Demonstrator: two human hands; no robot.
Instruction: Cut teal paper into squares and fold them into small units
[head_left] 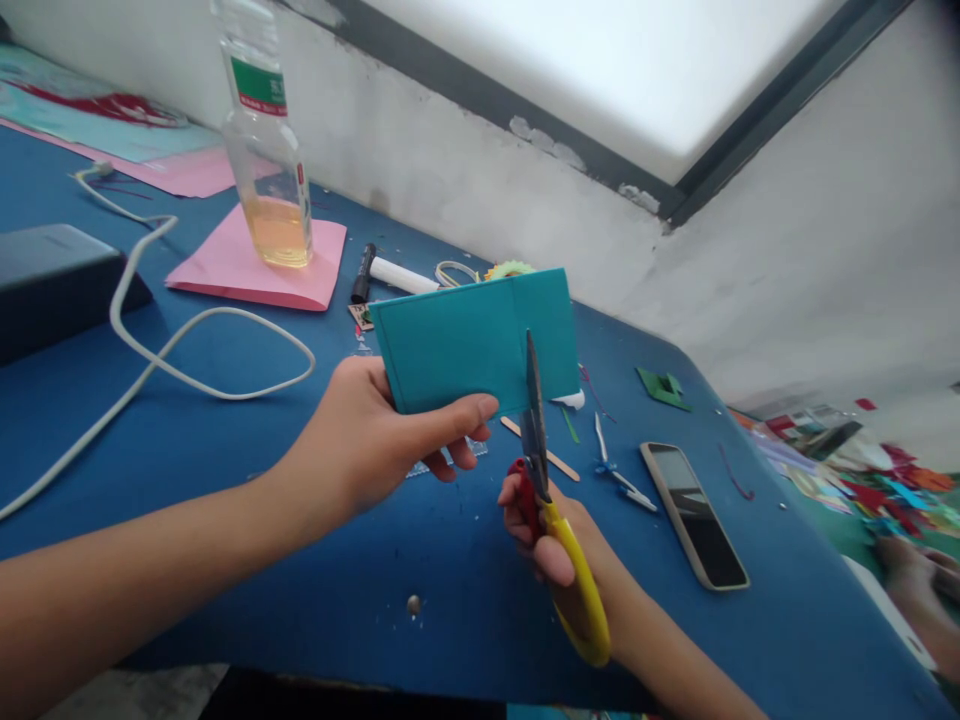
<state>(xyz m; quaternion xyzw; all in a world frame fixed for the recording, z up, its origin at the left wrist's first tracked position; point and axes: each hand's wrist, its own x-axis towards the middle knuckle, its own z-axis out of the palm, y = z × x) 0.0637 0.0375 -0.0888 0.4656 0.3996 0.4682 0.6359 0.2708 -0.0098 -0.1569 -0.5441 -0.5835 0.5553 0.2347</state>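
**Teal card held lengthwise across, scissors upright against it**

I have the teal card (457, 345) raised in front of me above the blue table (337, 620). Its long axis runs from left to right, with the right end tipped a little higher, and its broad face is turned toward me. My left hand (390, 425) is closed in a pinch at the card's lower left part: the thumb lies along the front near the bottom edge, while the other fingers are bent behind and below it.

My right hand (555, 560) is curled closed around the red and yellow handles of the scissors (534, 410). Their long axis runs nearly upright, crossing the card's length. The tips point up and slightly left, and the yellow loop slants down to the right, toward me. One blade lies in front of the card, right of its middle, with its tip below the top edge. I cannot tell how far apart the blades are. A faint line runs down the card from the top edge toward that tip; crease or cut, I cannot tell.

To the right of the scissors lies the phone (694, 515), its length slanting away from me to the left. Beyond my left hand, the bottle (270, 180) stands on pink paper (202, 270).
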